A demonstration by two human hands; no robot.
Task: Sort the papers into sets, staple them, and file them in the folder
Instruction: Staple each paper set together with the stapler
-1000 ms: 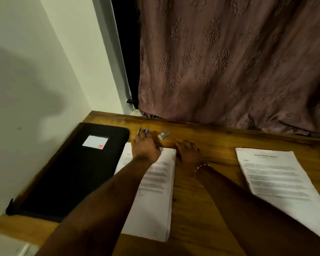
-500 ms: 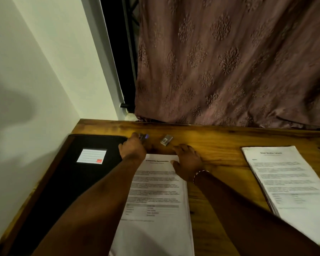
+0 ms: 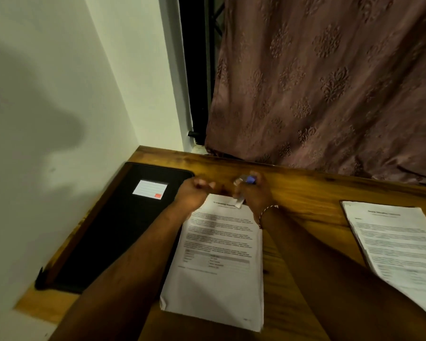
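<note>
Brown patterned curtain (image 3: 330, 82) hung across the back, with a pale wall (image 3: 59, 94) at the left. A wooden desk (image 3: 305, 193) ran below both. A black folder (image 3: 123, 230) lay shut and flat in the desk's left corner against the wall. Just beside it, toward the middle, sat a stack of printed papers (image 3: 219, 279), its left edge touching or slightly overlapping the folder. A second stack of papers (image 3: 399, 242) lay well apart at the right, partly cut off by the frame edge. Both forearms reached in from the near side. Left hand (image 3: 194, 194) was at the top left corner of the middle stack with its fingers curled in; could not tell whether they pinched the sheets. Right hand (image 3: 256, 196) was at the top edge of the same stack, fingers clamped round a small silver and blue stapler (image 3: 246, 180), which was blurred. A thin bracelet (image 3: 266, 212) showed on the right wrist. A white label (image 3: 150, 189) with a red mark sat on the folder's cover.
</note>
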